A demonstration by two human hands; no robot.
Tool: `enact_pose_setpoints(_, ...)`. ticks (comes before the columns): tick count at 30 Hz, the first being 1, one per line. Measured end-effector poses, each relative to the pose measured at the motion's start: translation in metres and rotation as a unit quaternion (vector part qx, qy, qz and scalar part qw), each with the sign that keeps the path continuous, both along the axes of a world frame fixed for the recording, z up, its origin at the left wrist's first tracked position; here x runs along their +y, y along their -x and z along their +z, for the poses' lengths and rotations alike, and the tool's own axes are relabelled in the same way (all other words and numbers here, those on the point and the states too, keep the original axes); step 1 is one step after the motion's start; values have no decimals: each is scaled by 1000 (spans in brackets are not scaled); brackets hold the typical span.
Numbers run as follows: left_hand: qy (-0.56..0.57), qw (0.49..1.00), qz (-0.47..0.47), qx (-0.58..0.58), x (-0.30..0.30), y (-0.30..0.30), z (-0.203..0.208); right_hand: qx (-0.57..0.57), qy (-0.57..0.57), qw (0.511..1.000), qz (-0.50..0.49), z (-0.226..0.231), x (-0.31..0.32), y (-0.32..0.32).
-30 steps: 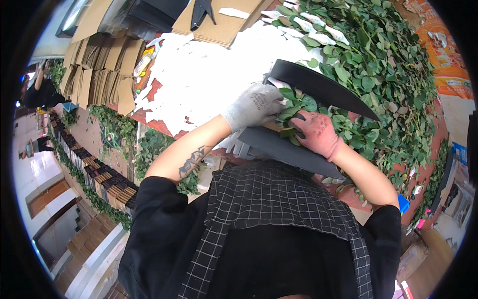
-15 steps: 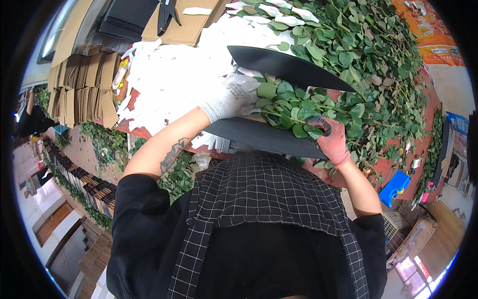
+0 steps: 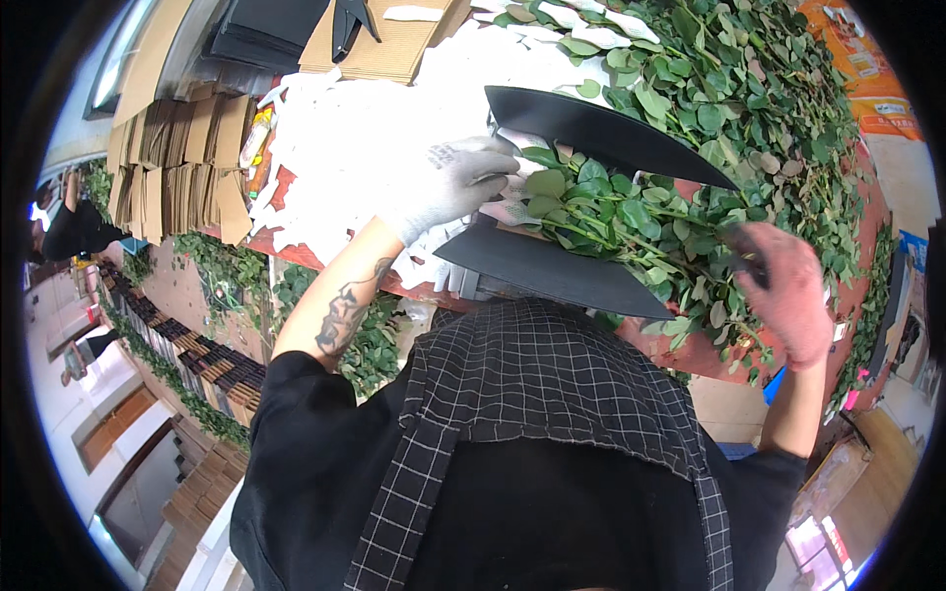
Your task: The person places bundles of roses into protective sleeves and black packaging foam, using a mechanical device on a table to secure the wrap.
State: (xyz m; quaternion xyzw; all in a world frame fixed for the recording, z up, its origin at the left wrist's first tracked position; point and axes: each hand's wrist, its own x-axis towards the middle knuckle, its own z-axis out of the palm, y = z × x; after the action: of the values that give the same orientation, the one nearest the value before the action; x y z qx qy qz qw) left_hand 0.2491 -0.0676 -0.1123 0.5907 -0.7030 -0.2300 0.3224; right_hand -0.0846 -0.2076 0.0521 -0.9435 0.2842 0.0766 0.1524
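A bunch of leafy green stems [image 3: 631, 222] lies between two black curved panels, the far panel [image 3: 611, 133] and the near panel [image 3: 552, 271]. At its left end, pale flower heads in white netting [image 3: 510, 210] show partly between the panels. My left hand [image 3: 448, 182], in a pale grey glove, hovers beside these heads with its fingers apart and nothing in them. Off to the right, my right hand [image 3: 785, 291], in a red glove with dark fingers, is over the leaves and apart from the bunch. Its fingers are loosely bent and look empty.
White net sleeves [image 3: 345, 148] cover the table's left side. Folded cardboard [image 3: 182, 148] is stacked at far left. Black-handled cutters [image 3: 350, 30] rest on a cardboard sheet [image 3: 404, 49]. Many more leafy stems [image 3: 729, 79] fill the back right, with netted flower heads [image 3: 596, 34] beside them.
My right hand has let go of the stems and moved right, away from the bunch. My left hand has lifted off the flower heads, its fingers opening. The view has shifted slightly.
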Motion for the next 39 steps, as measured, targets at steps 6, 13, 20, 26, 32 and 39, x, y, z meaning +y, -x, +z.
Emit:
enact_pose_setpoints(6, -171, 984, -29, -37, 6, -1, 6, -76, -107, 979, 155, -92, 22, -103)
enact_pose_setpoints(13, -172, 984, -37, 39, 14, 9, -9, 76, -103, 983, 133, -158, 48, -126)
enact_pose_setpoints(20, -230, 970, -74, -26, 5, 3, -18, 61, -111, 984, 127, -177, 42, -124)
enact_pose_setpoints(26, -346, 914, 121, 176, 22, -19, 37, 19, -53, 986, 156, -206, 47, -116)
enact_pose_setpoints(32, 70, 986, 150, -8, 69, -12, 25, -76, -87, 984, 134, -213, 48, -111)
enact_pose_setpoints(39, -52, 966, 247, 59, 156, 52, 24, -35, -298, 947, 118, -159, 16, -107)
